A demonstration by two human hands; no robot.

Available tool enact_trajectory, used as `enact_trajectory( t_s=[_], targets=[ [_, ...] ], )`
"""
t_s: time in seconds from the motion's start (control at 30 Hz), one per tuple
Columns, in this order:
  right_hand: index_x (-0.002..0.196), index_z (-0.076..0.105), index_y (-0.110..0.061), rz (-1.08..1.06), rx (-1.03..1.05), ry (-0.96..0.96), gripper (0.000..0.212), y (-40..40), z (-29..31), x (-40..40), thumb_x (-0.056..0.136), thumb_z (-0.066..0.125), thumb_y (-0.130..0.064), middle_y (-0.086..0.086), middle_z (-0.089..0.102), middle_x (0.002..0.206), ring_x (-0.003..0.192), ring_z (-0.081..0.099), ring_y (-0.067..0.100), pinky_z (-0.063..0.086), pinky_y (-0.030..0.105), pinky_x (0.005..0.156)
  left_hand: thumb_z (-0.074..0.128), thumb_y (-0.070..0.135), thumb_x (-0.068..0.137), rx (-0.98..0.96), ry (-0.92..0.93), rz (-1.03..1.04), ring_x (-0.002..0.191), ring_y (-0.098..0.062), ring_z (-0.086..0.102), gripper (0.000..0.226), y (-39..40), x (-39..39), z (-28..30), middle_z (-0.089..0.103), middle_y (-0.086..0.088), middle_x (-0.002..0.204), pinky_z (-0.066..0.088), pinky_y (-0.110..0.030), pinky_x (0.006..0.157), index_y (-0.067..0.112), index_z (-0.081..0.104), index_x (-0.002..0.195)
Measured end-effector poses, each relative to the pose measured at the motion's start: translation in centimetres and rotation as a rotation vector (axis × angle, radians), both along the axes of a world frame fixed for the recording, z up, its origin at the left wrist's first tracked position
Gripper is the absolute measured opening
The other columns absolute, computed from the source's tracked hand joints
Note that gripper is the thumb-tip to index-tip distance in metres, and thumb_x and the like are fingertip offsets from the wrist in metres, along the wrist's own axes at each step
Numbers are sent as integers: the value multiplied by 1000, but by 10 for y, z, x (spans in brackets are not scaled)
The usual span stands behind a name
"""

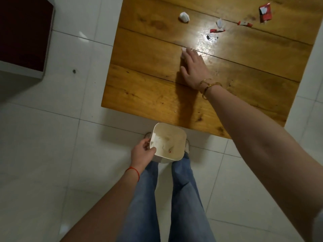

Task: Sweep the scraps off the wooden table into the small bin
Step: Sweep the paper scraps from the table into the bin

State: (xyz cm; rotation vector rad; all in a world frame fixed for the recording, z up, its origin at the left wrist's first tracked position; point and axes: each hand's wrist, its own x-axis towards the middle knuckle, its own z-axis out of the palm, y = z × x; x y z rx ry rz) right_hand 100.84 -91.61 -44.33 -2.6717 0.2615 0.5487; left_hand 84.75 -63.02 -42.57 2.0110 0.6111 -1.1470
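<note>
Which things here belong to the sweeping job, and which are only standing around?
Part of the job: wooden table; small bin, held by the left hand; right hand flat over a white scrap; crumpled white paper; red wrapper; torn pieces.

Not part of it: dark red cabinet; tiled floor.

Torn scraps litter the wooden table; small bin below.
</note>
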Motion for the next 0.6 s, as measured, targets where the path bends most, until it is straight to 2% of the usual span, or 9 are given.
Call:
enact_trajectory(
  t_s=[0.07,0.17,0.3,0.37,0.53,0.6],
  targets=[
    [152,9,-14,-17,-1,-8,61,6,-5,-2,100,34,-34,7,7,161,148,4,25,5,37,121,63,11,78,4,-1,2,78,6,56,42,3,6,-4,65,11,91,44,-13,65,20,63,119],
    [152,8,-15,-10,1,-33,62,19,-7,-20,99,33,-35,7,9,161,148,5,25,6,38,121,63,10,78,0,-6,5,77,5,57,40,7,14,-8,62,18,84,43,-13,65,19,63,117],
    [153,6,-18,74,49,-31,62,46,-5,-69,99,29,-38,4,7,161,148,1,22,5,40,122,64,10,79,-20,2,10,88,-11,62,41,9,20,-11,68,4,99,51,-27,80,17,62,119],
    [153,4,-19,157,62,7,62,65,-4,-99,100,28,-39,2,4,162,148,-2,20,3,41,122,63,11,79,-16,6,2,91,-14,62,41,10,22,-12,66,4,99,52,-31,85,17,62,120],
    [153,-2,-19,326,106,84,63,117,2,-174,100,26,-41,2,0,161,148,-6,20,-4,39,121,65,14,79,-17,4,-27,93,-16,63,40,16,22,-5,67,3,100,49,-29,83,15,63,119],
    [153,2,-17,335,148,126,61,134,8,-200,101,26,-41,4,2,161,148,-4,20,-7,36,120,65,13,79,-16,7,-41,91,-14,61,40,20,21,0,68,2,103,45,-25,80,14,63,119]
  ],
)
